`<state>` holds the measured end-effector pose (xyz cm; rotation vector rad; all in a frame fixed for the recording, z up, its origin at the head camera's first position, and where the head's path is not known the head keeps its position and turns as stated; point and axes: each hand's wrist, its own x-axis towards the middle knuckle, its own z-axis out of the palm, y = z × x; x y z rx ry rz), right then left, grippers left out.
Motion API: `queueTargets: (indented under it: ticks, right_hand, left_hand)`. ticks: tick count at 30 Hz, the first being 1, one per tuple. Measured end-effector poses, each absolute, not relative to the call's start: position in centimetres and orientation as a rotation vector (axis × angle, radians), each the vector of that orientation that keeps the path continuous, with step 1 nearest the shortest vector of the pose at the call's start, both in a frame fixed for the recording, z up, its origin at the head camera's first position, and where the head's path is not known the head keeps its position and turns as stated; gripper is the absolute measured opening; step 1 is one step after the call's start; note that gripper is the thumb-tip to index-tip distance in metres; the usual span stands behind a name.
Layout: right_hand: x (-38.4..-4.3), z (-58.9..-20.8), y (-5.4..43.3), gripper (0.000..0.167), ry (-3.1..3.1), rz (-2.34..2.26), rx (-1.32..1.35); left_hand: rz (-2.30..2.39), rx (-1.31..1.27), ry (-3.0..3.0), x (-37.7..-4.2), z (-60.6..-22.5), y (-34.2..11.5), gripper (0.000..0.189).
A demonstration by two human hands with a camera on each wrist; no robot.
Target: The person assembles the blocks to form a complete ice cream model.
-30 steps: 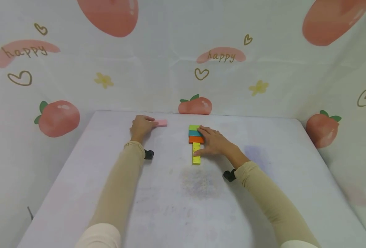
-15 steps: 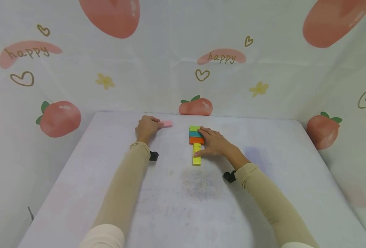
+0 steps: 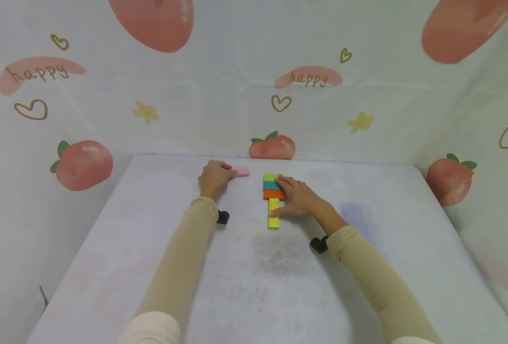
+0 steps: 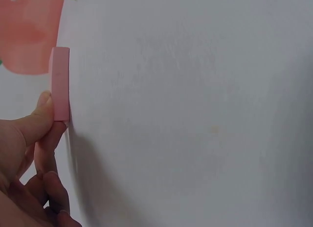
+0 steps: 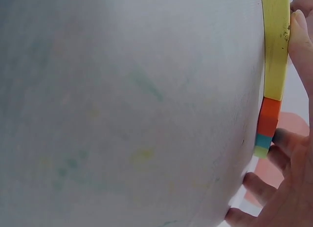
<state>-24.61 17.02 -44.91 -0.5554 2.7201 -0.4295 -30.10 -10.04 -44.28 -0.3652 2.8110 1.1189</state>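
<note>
My left hand (image 3: 214, 178) pinches one end of a pink block (image 3: 243, 172) between thumb and fingers, near the back of the table. In the left wrist view the thumb lies against a broad face of the pink block (image 4: 60, 82). To the right, a light green block (image 3: 269, 177), a blue block (image 3: 270, 185) and an orange block (image 3: 273, 195) lie flat side by side. A long yellow block (image 3: 273, 223) runs from the orange one toward me. Over their right side spreads my right hand (image 3: 300, 197), thumb on the yellow block and fingertips at the blue and green ones.
The white table (image 3: 237, 306) ends at a hanging cloth (image 3: 219, 119) printed with fruit, hearts and flowers. A smudge (image 3: 277, 253) marks the tabletop in front of the yellow block. Black wrist cameras (image 3: 319, 244) sit beside both sleeves.
My left hand has moved right with the pink block, bringing it closer to the green block. The right hand and the blocks under it stay in place.
</note>
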Motion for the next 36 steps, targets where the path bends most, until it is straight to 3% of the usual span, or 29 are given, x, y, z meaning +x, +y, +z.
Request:
queueTargets:
  ticks: [36]
  right_hand:
    - [-24.7,-45.2,17.1,0.119,2.735,-0.435,-0.543]
  left_hand:
    - [1.086,-0.358,2.826,-30.2,-43.9,-4.6,0.028]
